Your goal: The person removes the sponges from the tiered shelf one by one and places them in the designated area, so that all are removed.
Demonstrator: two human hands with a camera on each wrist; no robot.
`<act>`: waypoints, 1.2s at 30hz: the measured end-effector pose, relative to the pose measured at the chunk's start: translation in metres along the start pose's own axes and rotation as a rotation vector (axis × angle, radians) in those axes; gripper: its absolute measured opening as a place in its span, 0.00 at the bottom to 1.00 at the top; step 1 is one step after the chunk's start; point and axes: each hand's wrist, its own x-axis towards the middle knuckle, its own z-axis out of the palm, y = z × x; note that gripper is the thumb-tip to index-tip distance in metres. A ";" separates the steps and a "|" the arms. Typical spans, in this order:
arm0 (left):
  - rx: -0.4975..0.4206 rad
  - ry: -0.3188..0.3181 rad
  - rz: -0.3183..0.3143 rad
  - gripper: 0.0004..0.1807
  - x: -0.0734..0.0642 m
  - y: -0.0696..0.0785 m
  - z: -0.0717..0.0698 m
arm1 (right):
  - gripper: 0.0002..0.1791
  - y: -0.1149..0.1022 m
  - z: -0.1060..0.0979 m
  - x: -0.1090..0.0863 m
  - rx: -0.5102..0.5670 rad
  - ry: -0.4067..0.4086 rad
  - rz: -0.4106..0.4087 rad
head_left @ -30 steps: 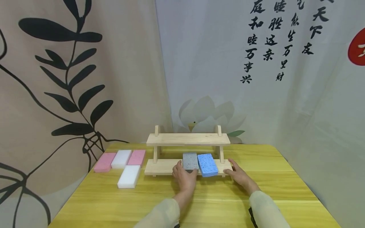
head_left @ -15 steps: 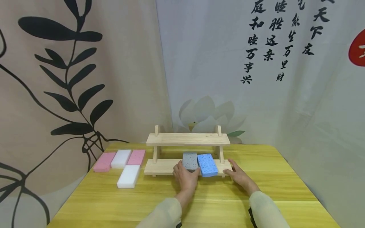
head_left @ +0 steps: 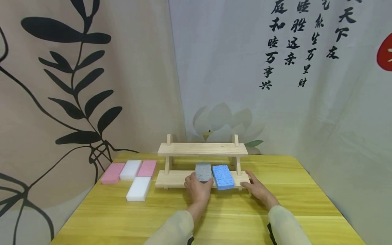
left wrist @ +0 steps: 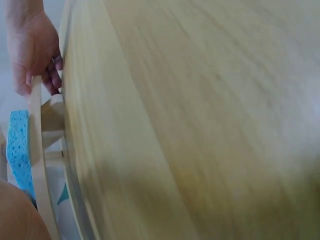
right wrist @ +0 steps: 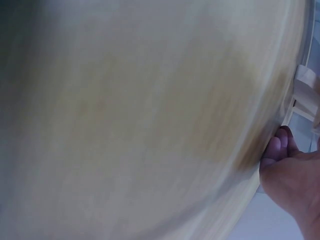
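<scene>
My left hand (head_left: 198, 190) holds a grey speckled sponge (head_left: 203, 172) between thumb and fingers, over the lower shelf of a small two-tier wooden rack (head_left: 173, 179). Just right of it, a blue sponge (head_left: 223, 177) lies on the same shelf, slightly turned, its near end at the front edge. At the shelf's right end, my right hand (head_left: 258, 191) grips the board; in the left wrist view its thumb is above and its fingers (left wrist: 52, 77) are below. The right wrist view shows that hand (right wrist: 290, 175) only partly, beside the rack.
Left of the rack, two pink sponges (head_left: 112, 173) and two white sponges (head_left: 139, 189) lie on the wooden table (head_left: 101, 217). The rack's upper shelf (head_left: 202, 148) spans above the lower one. A printed cloth backdrop (head_left: 147, 85) hangs behind.
The grey sponge has shifted slightly back and left with my left hand, widening the gap to the blue one. My right hand stays on the shelf end.
</scene>
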 end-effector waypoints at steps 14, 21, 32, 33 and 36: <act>-0.078 -0.019 0.026 0.41 0.011 -0.011 -0.019 | 0.47 0.002 -0.002 0.001 0.013 0.000 -0.007; -0.083 -0.077 0.047 0.38 0.014 -0.018 -0.033 | 0.47 0.002 -0.001 0.001 0.007 -0.002 -0.004; -0.104 -0.156 0.066 0.39 0.021 -0.029 -0.059 | 0.46 0.002 -0.001 0.002 0.012 0.006 -0.004; -0.101 -0.160 0.067 0.40 0.022 -0.029 -0.061 | 0.46 0.002 -0.001 0.001 0.012 0.006 -0.004; -0.101 -0.180 0.068 0.40 0.023 -0.031 -0.067 | 0.46 0.001 0.000 0.001 0.005 0.005 -0.007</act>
